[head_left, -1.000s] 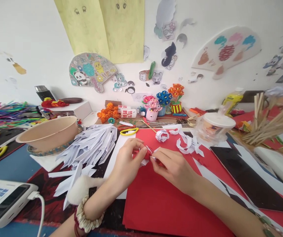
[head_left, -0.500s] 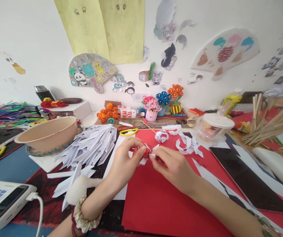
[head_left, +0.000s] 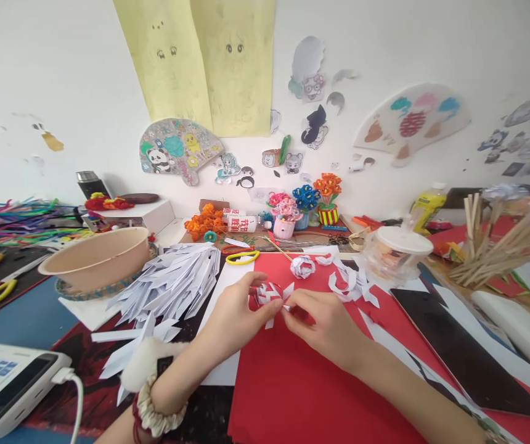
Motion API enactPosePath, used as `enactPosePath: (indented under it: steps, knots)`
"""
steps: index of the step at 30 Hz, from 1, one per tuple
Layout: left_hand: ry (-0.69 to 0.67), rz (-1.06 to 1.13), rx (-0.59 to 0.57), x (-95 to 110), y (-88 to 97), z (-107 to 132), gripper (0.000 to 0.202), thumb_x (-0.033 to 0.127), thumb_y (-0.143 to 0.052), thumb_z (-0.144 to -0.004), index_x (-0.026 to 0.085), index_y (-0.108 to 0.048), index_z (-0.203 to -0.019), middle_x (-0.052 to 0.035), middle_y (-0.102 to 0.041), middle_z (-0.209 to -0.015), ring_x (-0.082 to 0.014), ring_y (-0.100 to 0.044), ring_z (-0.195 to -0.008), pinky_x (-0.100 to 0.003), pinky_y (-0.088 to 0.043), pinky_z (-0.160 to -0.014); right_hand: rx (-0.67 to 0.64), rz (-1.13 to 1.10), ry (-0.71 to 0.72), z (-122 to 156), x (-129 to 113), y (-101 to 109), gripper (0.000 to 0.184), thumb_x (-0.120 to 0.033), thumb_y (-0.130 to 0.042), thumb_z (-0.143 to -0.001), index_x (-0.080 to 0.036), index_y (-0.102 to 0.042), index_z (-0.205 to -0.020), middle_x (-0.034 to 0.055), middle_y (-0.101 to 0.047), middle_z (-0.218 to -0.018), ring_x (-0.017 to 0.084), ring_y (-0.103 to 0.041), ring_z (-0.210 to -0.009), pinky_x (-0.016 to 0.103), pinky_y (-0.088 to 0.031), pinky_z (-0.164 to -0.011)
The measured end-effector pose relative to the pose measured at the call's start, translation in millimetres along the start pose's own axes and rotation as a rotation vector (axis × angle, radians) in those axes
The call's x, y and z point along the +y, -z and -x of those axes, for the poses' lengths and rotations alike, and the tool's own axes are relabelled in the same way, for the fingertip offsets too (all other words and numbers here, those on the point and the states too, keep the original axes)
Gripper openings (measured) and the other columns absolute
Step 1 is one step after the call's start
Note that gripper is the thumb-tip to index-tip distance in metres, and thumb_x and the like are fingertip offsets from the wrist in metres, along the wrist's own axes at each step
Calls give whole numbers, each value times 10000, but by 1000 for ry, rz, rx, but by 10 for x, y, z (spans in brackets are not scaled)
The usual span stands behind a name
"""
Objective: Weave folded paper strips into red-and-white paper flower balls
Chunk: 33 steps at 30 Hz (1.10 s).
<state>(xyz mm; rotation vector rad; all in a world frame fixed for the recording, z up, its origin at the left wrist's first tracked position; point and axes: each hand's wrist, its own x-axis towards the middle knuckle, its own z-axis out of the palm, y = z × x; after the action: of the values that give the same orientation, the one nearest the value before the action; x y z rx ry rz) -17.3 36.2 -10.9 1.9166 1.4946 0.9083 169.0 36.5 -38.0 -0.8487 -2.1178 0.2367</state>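
My left hand [head_left: 235, 314] and my right hand [head_left: 325, 324] meet over a red paper sheet [head_left: 302, 382]. Between their fingertips they pinch a small red-and-white paper flower [head_left: 269, 295] with curled strips sticking out. The left fingers wrap its left side, the right thumb and forefinger pinch a white strip at its right. A finished white paper rose [head_left: 302, 266] lies just beyond on the red sheet, beside loose curled white strips [head_left: 350, 283]. A pile of cut white paper strips [head_left: 172, 280] lies to the left of my hands.
A beige bowl [head_left: 93, 258] stands at the left, a phone with a cable [head_left: 6, 385] at the near left. Yellow-handled scissors [head_left: 241, 256], a glue bottle [head_left: 240, 220] and small flower pots [head_left: 304, 203] sit at the back. A lidded plastic cup [head_left: 397, 250] and wooden sticks [head_left: 496, 243] stand right.
The flower has been turned between my fingers and shows more white strips; both hands stay together. The view has tilted slightly down.
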Motion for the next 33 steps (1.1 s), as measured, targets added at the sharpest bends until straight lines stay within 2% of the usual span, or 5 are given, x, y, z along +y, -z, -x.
enactPosePath:
  steps: [4, 7, 9, 13, 33]
  knots:
    - [-54, -57, -82, 14, -4, 8, 442, 288, -731, -758, 191, -612, -1173, -92, -714, -1103, -270, -678, -1010, -377, -527, -849, -242, -105, -170, -54, 2, 113, 128, -246, -674, -783, -196, -628, -674, -34, -619, -595, 107, -522, -521, 234, -394, -513]
    - [-179, -166, -97, 11, -16, 11, 484, 244, -754, -753, 202, -579, -1202, -97, -701, -1142, -291, -656, -1071, -415, -504, -910, -85, -151, -285, -108, 67, 183, 295, -342, -622, -860, -194, -602, -605, -21, -591, -550, 115, -505, -503, 243, -396, -488]
    - [-262, -200, -122, -9, -23, 7, 544, 246, -781, -740, 212, -548, -1230, -100, -688, -1169, -295, -648, -1086, -425, -502, -915, 86, -133, -290, -130, 130, 181, 184, -323, -592, -887, -192, -654, -774, 25, -678, -764, 150, -597, -665, 276, -488, -613]
    - [-382, -168, -201, -55, -16, -8, 682, 215, -779, -749, 259, -450, -1345, -88, -639, -1269, -272, -608, -1158, -421, -485, -963, -84, -307, -326, -115, 226, 86, 308, -351, -567, -934, -230, -605, -1214, 80, -659, -1216, 210, -631, -1082, 393, -516, -932]
    - [-728, -504, -78, -97, -70, 30, 418, 253, -570, -909, 183, -460, -1306, -115, -704, -1090, -246, -692, -907, -389, -537, -813, -292, -658, -408, -96, 272, -2, 412, -556, -549, -921, -209, -728, -1051, 47, -741, -966, 212, -671, -894, 320, -518, -762]
